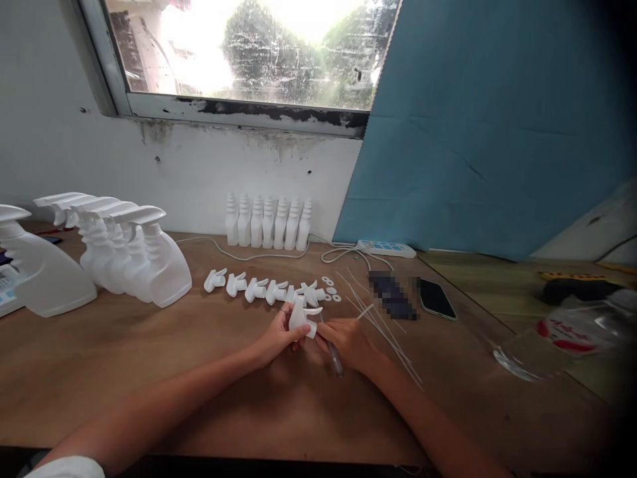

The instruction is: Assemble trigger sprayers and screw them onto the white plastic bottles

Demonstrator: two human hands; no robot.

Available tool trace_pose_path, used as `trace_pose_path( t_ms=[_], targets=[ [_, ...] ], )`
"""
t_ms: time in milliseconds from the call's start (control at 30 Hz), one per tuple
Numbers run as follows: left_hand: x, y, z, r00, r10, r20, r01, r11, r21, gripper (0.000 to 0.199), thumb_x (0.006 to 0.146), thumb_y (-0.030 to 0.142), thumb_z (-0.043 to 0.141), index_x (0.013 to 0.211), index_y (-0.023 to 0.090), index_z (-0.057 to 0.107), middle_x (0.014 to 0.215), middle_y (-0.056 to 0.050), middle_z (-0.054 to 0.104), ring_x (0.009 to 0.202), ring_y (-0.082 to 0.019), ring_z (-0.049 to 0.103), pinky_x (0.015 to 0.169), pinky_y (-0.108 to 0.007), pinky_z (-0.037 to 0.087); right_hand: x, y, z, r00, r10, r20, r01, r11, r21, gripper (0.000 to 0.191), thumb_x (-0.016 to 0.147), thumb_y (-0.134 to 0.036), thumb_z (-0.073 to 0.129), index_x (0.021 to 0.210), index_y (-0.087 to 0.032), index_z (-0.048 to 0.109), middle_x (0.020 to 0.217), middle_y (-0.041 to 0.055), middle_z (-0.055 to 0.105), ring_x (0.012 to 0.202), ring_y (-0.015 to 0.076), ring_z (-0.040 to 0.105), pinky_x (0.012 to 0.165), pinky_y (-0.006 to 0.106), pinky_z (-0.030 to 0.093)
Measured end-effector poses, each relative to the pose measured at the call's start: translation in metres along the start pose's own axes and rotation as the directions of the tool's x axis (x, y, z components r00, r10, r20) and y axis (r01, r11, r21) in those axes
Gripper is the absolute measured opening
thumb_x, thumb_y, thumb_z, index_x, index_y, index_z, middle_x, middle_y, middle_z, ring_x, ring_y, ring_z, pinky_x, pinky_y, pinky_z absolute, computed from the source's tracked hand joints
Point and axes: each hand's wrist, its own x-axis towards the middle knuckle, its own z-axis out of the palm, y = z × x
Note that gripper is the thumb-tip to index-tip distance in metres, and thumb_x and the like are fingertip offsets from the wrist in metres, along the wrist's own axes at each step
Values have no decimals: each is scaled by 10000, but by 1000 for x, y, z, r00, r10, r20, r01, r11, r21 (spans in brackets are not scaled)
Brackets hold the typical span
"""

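My left hand (279, 337) is closed around a white spray trigger head (301, 320), its lever pointing right. The fingers of my right hand (351, 338) are bent close against the right end of that head. A slim tool with a clear handle (336, 362) runs through the right hand, its handle end sticking out below the fingers. The exact grip is partly hidden. Just beyond my hands, several more white trigger heads (256, 289) lie in a row. Small white washers (332, 291) rest by the right end of this row.
White spray bottles (166, 269) with heads stand at left; several slim white bottles (269, 222) line the wall. Thin white tubes (388, 335) lie right of my hands, near a phone (438, 299). A power strip (387, 249) and water bottle (557, 338) are farther right.
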Motion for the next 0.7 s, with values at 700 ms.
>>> trace_pose_path(
  t_ms=[700],
  targets=[
    [0, 11, -2, 994, -68, -81, 41, 951, -307, 392, 703, 322, 738, 923, 188, 442, 755, 5, 586, 604, -119, 566, 515, -225, 397, -32, 104, -22, 626, 649, -432, -705, 708, 41, 617, 825, -522, 535, 1253, -79, 481, 1095, 229, 610, 1037, 344, 538, 855, 490, 414]
  ],
)
